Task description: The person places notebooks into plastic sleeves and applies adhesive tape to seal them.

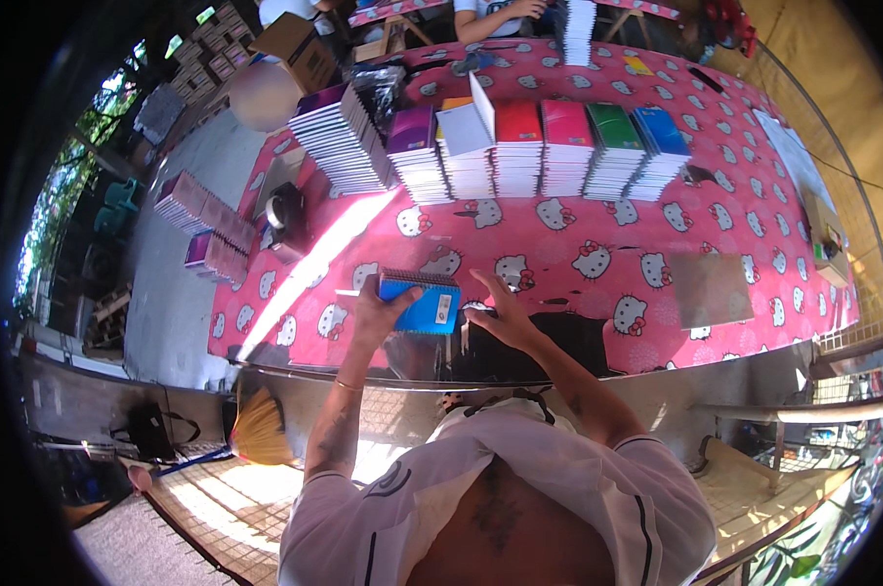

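Note:
My left hand (pixel 378 311) grips the left end of a blue spiral notebook (pixel 430 305), or a small stack of them, near the front edge of the table. The wire binding runs along its far side, and a white label shows at its right. Just right of the notebook, my right hand (pixel 505 317) has its fingers apart and holds nothing. Beyond my hands, tall notebook stacks stand in a row: purple (pixel 414 132), one with a raised white cover (pixel 468 129), red (pixel 517 125), pink (pixel 566 127), green (pixel 613 129) and blue (pixel 661 135).
A pink patterned cloth (pixel 578 293) covers the table. Another purple stack (pixel 339 137) stands at the back left, near an open cardboard box (pixel 295 54). A tape dispenser (pixel 285 217) lies left, and a clear flat sheet (pixel 711 291) right. Across the table sits another person (pixel 495 20).

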Available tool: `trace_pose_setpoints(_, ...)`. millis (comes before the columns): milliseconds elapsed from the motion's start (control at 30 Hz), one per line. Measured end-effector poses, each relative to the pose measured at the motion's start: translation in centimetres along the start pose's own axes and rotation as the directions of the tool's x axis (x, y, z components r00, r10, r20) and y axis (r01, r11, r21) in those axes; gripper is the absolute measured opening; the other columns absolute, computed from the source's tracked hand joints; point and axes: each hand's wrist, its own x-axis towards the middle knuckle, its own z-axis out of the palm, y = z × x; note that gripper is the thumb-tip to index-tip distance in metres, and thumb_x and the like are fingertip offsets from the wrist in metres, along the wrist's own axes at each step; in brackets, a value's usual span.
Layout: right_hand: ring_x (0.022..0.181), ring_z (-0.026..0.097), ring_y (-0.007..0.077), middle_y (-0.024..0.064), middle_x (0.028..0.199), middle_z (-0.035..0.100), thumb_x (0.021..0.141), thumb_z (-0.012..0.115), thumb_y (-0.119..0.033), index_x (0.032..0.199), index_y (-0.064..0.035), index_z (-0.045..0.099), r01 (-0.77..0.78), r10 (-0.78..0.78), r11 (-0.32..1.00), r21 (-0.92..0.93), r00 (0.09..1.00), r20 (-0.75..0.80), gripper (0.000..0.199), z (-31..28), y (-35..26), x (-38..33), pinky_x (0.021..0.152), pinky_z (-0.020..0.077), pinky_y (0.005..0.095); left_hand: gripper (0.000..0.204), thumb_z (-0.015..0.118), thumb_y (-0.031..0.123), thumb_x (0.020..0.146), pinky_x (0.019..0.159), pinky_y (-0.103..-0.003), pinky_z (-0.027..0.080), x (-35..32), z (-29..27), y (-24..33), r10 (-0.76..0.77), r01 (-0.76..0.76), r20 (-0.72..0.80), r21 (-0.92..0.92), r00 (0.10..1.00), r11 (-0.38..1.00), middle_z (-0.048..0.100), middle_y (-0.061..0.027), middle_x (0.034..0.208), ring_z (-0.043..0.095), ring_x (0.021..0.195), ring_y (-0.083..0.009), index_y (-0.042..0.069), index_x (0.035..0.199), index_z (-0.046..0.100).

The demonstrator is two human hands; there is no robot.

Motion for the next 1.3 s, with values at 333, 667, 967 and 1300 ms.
trace_pose_setpoints(333, 0.153, 0.018, 0.0288, 0.0066, 0.165, 0.025, 0.074, 0.074, -0.059, 0.154, -0.0149, 0.036, 0.084, 0.264, 0.695, -0.714, 0.894, 0.363, 0.099, 4.1, 1.2, 7.0, 0.12, 0.0123, 0.063, 0.047, 0.083, 0.038, 0.082, 0.066, -0.027, 0.058, 2.3, -12.5, -9.0, -0.37, 0.289, -0.037, -0.551, 0.928, 0.783, 0.071, -0.0082, 0.092, 0.07, 0.077, -0.0156, 0.001, 0.108, 0.068)
trace_pose_setpoints(667, 0.154, 0.019, 0.026, 0.0041, 0.165, 0.025, 0.066, 0.082, -0.057, 0.154, -0.0171, 0.037, 0.019, 0.308, 0.734, -0.679, 0.882, 0.357, 0.107, 1.8, 2.4, 7.9, 0.121, 0.0089, 0.0622, 0.062, 0.083, 0.046, 0.078, 0.073, -0.031, 0.057, 9.0, -1.4, -5.6, -0.334, 0.483, 0.37, -0.455, 0.867, 0.748, 0.072, -0.0115, 0.097, 0.07, 0.082, -0.0185, -0.005, 0.11, 0.069)
trace_pose_setpoints(967, 0.143, 0.038, 0.0294, 0.0138, 0.149, 0.048, 0.08, 0.076, -0.036, 0.144, -0.0111, 0.051, -0.004, 0.178, 0.807, -0.59, 0.955, 0.236, 0.073, 2.8, 3.0, 7.9, 0.116, 0.0272, 0.0543, 0.086, 0.071, 0.077, 0.068, 0.078, -0.041, 0.054, 9.7, -1.9, -7.0, -0.345, 0.283, 0.174, 0.303, 0.922, 0.91, 0.073, -0.0192, 0.097, 0.072, 0.092, -0.0293, 0.001, 0.106, 0.074)
trace_pose_setpoints(1300, 0.096, 0.07, 0.0197, 0.0122, 0.113, 0.068, 0.098, 0.04, -0.006, 0.124, 0.0038, 0.061, -0.542, 0.566, 0.775, 0.325, 0.824, 0.026, 0.035, 7.6, 2.5, 6.9, 0.069, 0.0573, 0.03, 0.053, 0.044, 0.05, 0.103, 0.101, -0.051, 0.045, 3.9, -4.5, -12.1, -0.153, 0.119, 0.127, 0.241, 0.98, 0.963, 0.065, -0.0223, 0.125, 0.061, 0.116, -0.0409, 0.007, 0.124, 0.066)
